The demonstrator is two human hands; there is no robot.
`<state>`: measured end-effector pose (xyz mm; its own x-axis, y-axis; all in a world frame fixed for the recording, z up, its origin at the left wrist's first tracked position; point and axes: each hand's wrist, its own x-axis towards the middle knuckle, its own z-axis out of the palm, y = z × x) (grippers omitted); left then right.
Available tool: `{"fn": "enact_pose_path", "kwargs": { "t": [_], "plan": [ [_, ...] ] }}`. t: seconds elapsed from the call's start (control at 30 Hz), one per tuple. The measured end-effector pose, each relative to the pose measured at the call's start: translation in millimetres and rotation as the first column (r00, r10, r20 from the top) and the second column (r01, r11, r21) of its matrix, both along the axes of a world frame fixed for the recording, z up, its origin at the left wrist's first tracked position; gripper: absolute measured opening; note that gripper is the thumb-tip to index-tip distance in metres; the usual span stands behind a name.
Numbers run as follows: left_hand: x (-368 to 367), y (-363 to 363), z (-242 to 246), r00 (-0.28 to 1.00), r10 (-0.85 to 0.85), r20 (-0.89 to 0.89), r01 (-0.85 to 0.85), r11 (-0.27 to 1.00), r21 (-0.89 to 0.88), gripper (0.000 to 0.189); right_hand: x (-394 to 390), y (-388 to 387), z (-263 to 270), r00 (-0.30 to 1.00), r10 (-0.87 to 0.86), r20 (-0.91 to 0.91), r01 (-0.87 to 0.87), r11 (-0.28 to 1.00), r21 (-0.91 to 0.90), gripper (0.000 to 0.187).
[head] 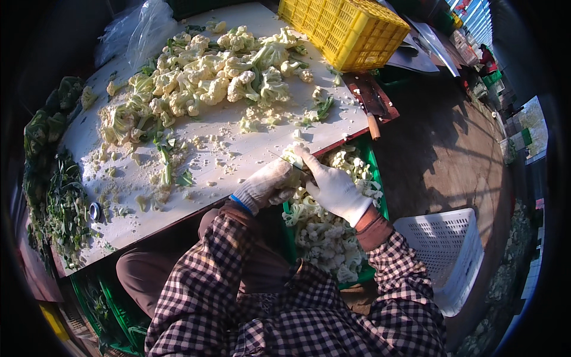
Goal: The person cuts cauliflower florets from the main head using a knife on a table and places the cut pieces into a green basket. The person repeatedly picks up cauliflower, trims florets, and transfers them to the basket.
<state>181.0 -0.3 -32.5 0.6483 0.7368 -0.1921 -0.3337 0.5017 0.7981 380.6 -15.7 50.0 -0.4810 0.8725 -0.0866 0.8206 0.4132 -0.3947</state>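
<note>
My left hand (pixel 267 182), in a white knit glove with a blue cuff edge, grips a piece of cauliflower (pixel 293 155) at the table's near edge. In my right hand (pixel 332 187), also gloved in white, is a thin knife (pixel 285 159); its blade lies across the cauliflower, and the handle is hidden by the fingers. Below both hands, a green crate (pixel 377 178) holds many cut florets (pixel 328 236). A large heap of cauliflower pieces (pixel 214 85) lies on the white tabletop (pixel 223 187), among scattered crumbs, small stem bits and green leaves.
A yellow plastic crate (pixel 343 38) stands at the table's far right. Beside it, a wooden-handled knife (pixel 374 126) rests on a dark red board. A white perforated basket (pixel 441 250) is on the floor at right. Leafy trimmings (pixel 67 201) pile at left. A person (pixel 487 60) is far off.
</note>
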Motion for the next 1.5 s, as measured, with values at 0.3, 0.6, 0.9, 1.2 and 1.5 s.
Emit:
{"fn": "enact_pose_path", "kwargs": {
  "t": [0.3,0.6,0.9,1.2,1.5],
  "plan": [
    [10.2,-15.0,-6.8,0.981,-0.196,0.008,0.196,0.977,-0.087,0.032,13.6,-52.8,-52.2,0.962,-0.09,-0.257,0.128,0.983,0.135,0.079],
    [65.8,-67.0,-5.7,0.849,-0.496,-0.183,0.504,0.864,-0.001,0.067,45.5,-162.4,-67.1,0.838,-0.436,-0.329,0.456,0.89,-0.016,0.073],
    [110.1,-96.0,-31.6,0.694,-0.505,-0.513,0.668,0.717,0.198,0.122,131.9,-226.3,-71.3,0.494,-0.744,-0.45,0.698,0.648,-0.305,0.053],
    [111.7,-98.3,-26.7,0.54,-0.485,-0.688,0.659,0.752,-0.013,0.08,197.8,-255.3,-88.7,0.508,-0.841,0.186,0.861,0.488,-0.144,0.048],
    [103.2,-97.0,-31.3,0.789,-0.313,-0.529,0.333,0.941,-0.06,0.053,194.6,-268.2,-91.8,0.43,-0.873,0.231,0.903,0.413,-0.118,0.048]
  ]
}}
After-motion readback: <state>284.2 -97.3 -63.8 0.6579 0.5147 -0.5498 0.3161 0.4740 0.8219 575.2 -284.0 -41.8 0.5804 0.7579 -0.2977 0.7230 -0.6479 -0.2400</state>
